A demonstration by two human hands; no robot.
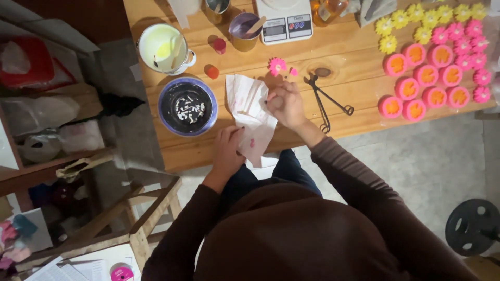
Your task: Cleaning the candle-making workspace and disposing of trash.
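The person is wiping or cleaning something small with a white paper towel [251,117] at the near edge of the wooden desk [354,57]. The left hand [227,148] is pinching the towel's lower edge, fingers closed on the paper and pinning it against the desk. The right hand [284,102] is curled shut over the towel's upper right corner; its grip seems to be closing around something small, but what is inside is hidden, so I cannot tell what it is. The towel is lying crumpled between the two hands, with faint pink stains showing on it.

Just beyond the right hand a pink flower-shaped piece [276,65] is sitting on the desk, and a pair of dark metal scissors [325,101] is lying just beside the hand. A dark bowl with a purple rim [188,106], holding white scraps, is standing to the left of the towel.

As a judgement, this is a wiping step in mid-course; going on would call for the left hand holding the paper flat while the right rubs gently
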